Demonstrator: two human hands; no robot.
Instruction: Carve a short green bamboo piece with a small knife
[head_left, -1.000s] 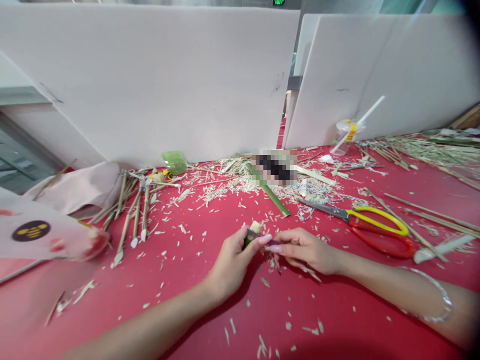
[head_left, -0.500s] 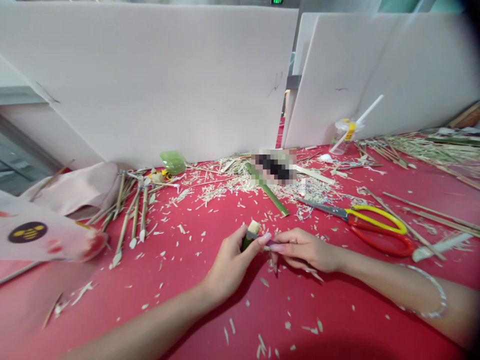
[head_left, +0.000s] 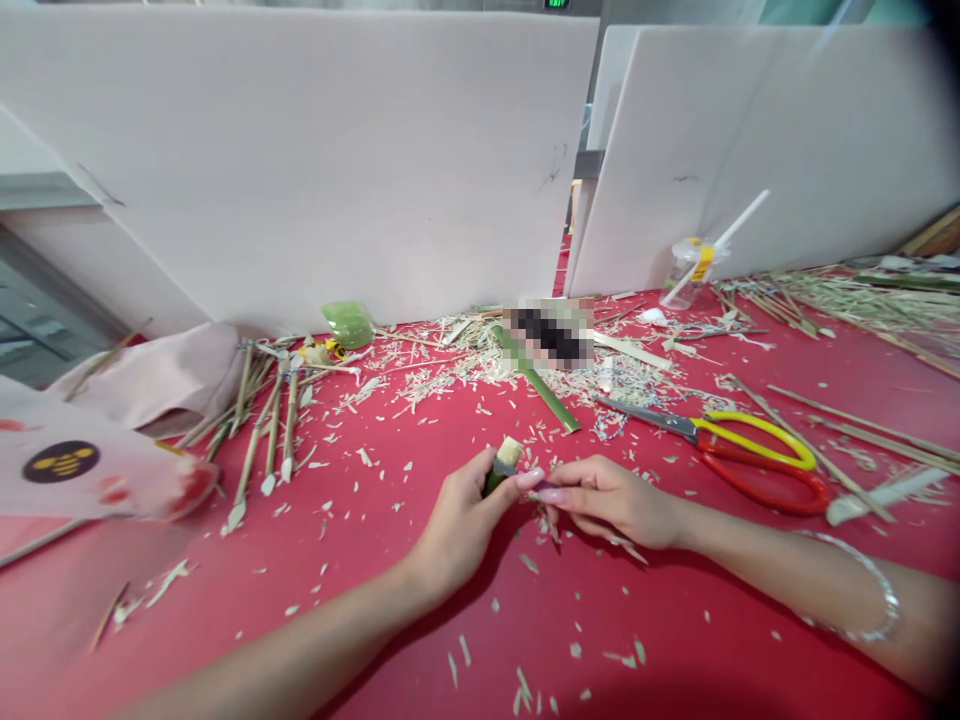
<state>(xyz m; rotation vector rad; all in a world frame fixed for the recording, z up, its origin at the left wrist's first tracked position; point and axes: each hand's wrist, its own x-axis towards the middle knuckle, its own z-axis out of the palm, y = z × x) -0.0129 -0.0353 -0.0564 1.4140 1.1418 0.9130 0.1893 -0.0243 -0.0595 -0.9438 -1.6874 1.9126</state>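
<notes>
My left hand (head_left: 459, 525) is closed round a short green bamboo piece (head_left: 502, 465) whose pale cut end points up and away. My right hand (head_left: 611, 500) meets it from the right, fingers pinched on a small dark blade-like tool that is mostly hidden; its tip rests against the bamboo piece. Both hands hover just above the red table (head_left: 375, 600), which is strewn with pale shavings. A silver bracelet (head_left: 870, 600) sits on my right wrist.
Yellow and red scissors (head_left: 750, 455) lie to the right. A long green bamboo strip (head_left: 536, 382) lies behind the hands. Sharpened bamboo sticks (head_left: 266, 425) lie at left beside pink cloth (head_left: 157, 375). A plastic cup with straw (head_left: 694, 265) and white partition boards (head_left: 337, 160) stand at the back.
Both hands stay almost in place. The bamboo piece and fingers shift very slightly between the frames.
</notes>
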